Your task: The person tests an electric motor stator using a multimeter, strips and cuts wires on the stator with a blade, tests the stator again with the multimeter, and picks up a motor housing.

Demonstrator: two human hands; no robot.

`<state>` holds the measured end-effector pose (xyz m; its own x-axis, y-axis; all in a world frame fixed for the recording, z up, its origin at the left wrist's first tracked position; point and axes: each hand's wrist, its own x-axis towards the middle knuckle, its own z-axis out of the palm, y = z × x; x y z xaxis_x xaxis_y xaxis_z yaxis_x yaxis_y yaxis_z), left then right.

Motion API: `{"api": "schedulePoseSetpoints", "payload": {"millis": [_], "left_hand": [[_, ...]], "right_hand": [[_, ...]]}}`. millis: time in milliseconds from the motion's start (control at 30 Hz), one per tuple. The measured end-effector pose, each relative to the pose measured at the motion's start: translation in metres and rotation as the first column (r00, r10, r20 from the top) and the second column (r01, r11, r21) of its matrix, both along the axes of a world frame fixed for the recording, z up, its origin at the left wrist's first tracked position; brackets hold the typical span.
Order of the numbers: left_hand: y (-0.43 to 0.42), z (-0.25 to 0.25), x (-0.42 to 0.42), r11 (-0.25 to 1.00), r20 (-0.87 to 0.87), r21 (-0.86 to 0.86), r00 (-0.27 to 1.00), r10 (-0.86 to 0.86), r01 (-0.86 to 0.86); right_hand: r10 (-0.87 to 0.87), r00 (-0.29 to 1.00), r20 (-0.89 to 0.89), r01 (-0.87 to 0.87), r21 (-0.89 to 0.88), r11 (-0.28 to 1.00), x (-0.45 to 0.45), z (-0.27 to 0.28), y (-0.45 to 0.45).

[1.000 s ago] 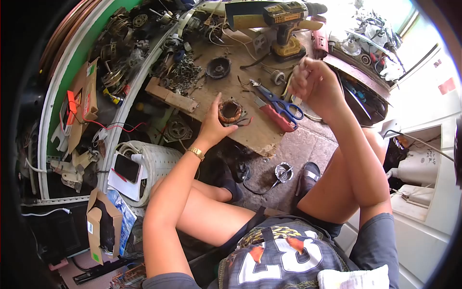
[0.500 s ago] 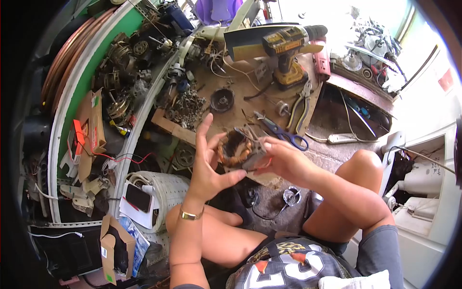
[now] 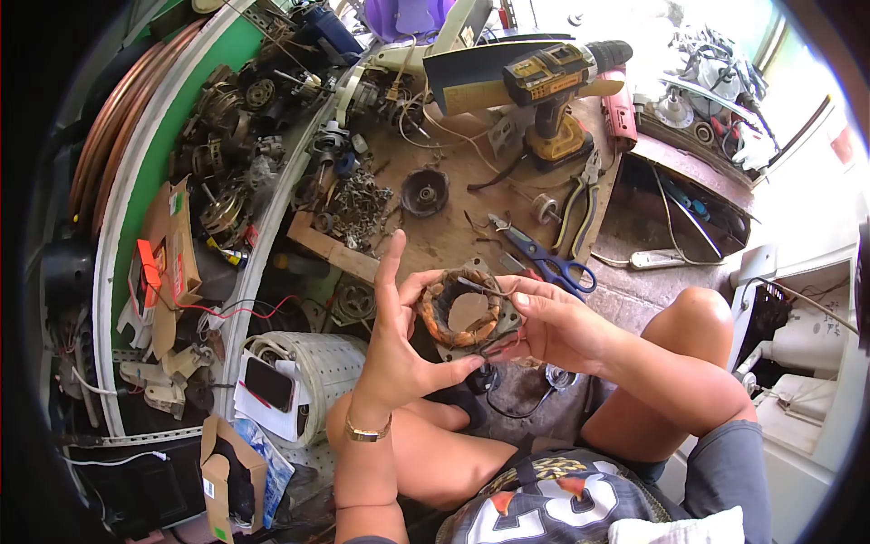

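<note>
Stator (image 3: 467,339) lifted off worktop (image 3: 435,240) near edge | left hand (image 3: 399,337), right hand (image 3: 569,328) fingers grasping | likely dense; windings (image 3: 439,325) fragile, hold core (image 3: 509,317)

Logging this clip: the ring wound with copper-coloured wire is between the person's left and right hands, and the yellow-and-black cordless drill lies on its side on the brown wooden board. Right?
Not quite: the yellow-and-black cordless drill stands upright on its base on the brown wooden board, as the head view shows. The copper-coloured ring is between the left hand and right hand, as stated.
</note>
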<state>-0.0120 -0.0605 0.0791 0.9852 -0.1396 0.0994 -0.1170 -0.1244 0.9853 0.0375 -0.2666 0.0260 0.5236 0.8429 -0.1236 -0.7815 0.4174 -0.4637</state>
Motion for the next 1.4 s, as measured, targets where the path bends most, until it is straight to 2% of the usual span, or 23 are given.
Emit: {"api": "schedulePoseSetpoints", "payload": {"millis": [67,267,367,600,700,900,1100,1400], "left_hand": [[0.001,0.001,0.0,0.998,0.028,0.055,1.0,-0.01,0.008],[-0.005,0.006,-0.001,0.999,0.072,0.006,0.997,0.031,-0.031],[-0.006,0.007,-0.001,0.999,0.024,-0.046,1.0,0.002,-0.001],[-0.006,0.003,0.001,0.975,-0.234,-0.219,0.968,-0.088,0.036],[-0.008,-0.005,0.003,0.983,-0.251,-0.182,0.966,-0.056,0.01],[-0.008,-0.011,0.005,0.977,-0.261,-0.212,0.963,-0.069,0.013],[-0.007,-0.014,0.006,0.954,-0.257,-0.3,0.96,-0.11,0.029],[-0.004,-0.018,0.004,0.967,-0.285,-0.257,0.956,-0.074,-0.001]], "right_hand": [[-0.013,1.0,0.02,0.013,-0.008,1.0,0.0,0.0,0.0],[-0.031,0.999,0.024,0.029,0.082,0.996,0.0,-0.002,0.004],[-0.037,0.999,-0.01,0.038,0.1,0.994,-0.002,-0.007,0.004],[-0.029,0.985,-0.167,0.048,0.108,0.993,-0.018,-0.01,0.003],[-0.023,0.974,-0.223,0.04,0.069,0.997,-0.022,-0.005,0.003],[-0.026,0.963,-0.27,0.042,0.052,0.998,-0.025,-0.001,0.001],[-0.027,0.96,-0.278,0.044,0.057,0.997,-0.025,-0.003,-0.001],[0.018,0.958,-0.287,-0.013,0.018,1.0,-0.027,0.001,0.0]]}}
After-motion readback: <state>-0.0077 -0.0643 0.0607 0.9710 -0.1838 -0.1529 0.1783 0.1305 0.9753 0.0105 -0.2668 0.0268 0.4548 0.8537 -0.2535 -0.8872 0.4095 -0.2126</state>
